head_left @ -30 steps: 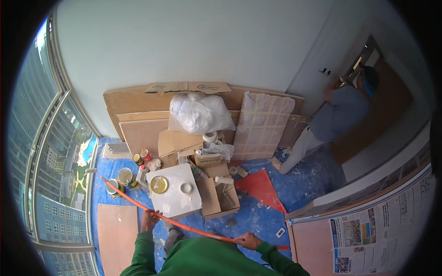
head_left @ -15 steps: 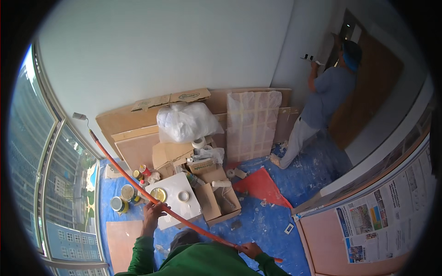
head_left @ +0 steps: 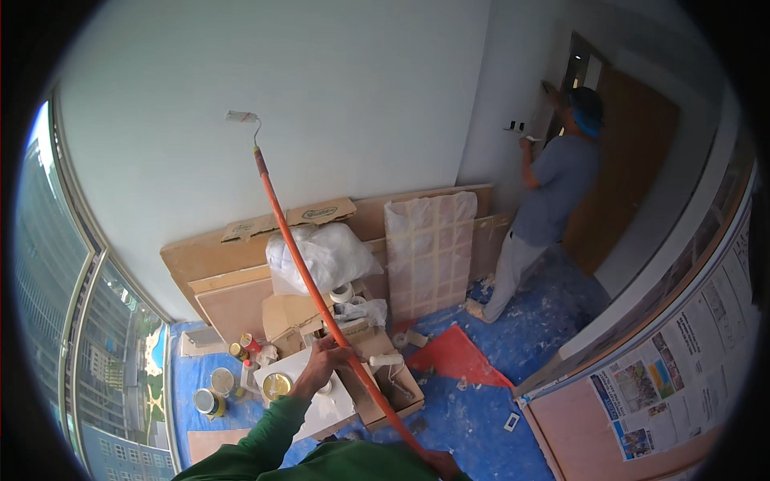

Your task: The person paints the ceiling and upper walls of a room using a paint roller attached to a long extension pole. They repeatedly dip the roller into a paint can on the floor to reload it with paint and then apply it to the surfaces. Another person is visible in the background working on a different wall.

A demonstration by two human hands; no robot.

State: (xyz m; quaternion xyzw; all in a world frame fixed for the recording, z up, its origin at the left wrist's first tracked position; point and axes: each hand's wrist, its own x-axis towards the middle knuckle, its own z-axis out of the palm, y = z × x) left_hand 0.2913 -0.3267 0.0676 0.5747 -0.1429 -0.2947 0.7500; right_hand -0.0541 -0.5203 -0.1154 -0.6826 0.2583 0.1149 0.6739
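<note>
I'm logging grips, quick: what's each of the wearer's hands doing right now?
Left hand: closed around the long, thin orange pole.
Right hand: closed on the same pole, lower down.

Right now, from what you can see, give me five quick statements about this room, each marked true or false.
1. Your left hand holds the orange pole. True.
2. The roller sits in a tin. False: the roller is raised in front of the pale wall.
3. The floor sheet is blue. True.
4. The other person is sitting down. False: that person is standing near the brown door.
5. The plastic bag is in front of the boards. True.
</note>
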